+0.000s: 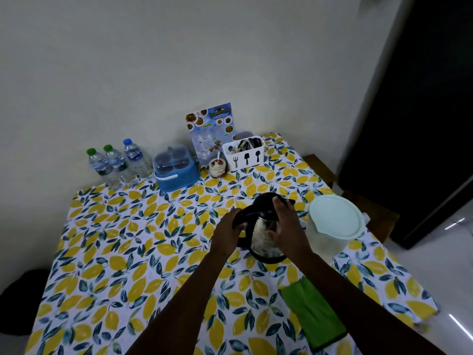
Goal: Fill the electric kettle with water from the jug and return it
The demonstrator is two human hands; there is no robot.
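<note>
Nearest the lens, a folded green cloth (313,313) on the lemon-print desk (115,252), near right. Past it, at desk centre, the steel electric kettle (266,242) upright on its dark base, lid down. Left hand (231,230) wrapped closed around the black handle on the kettle's left; right hand (284,221) half open, fingers resting on the lid, thumb against the shiny body. Just right of the kettle, a pale lidded jug (332,224), untouched. Far along the wall, water bottles (117,162). Likely rigid and light while empty, heavier once filled; polished steel probably slippery, so best carried by the handle. Jug looks bulky, possibly heavy with water.
</note>
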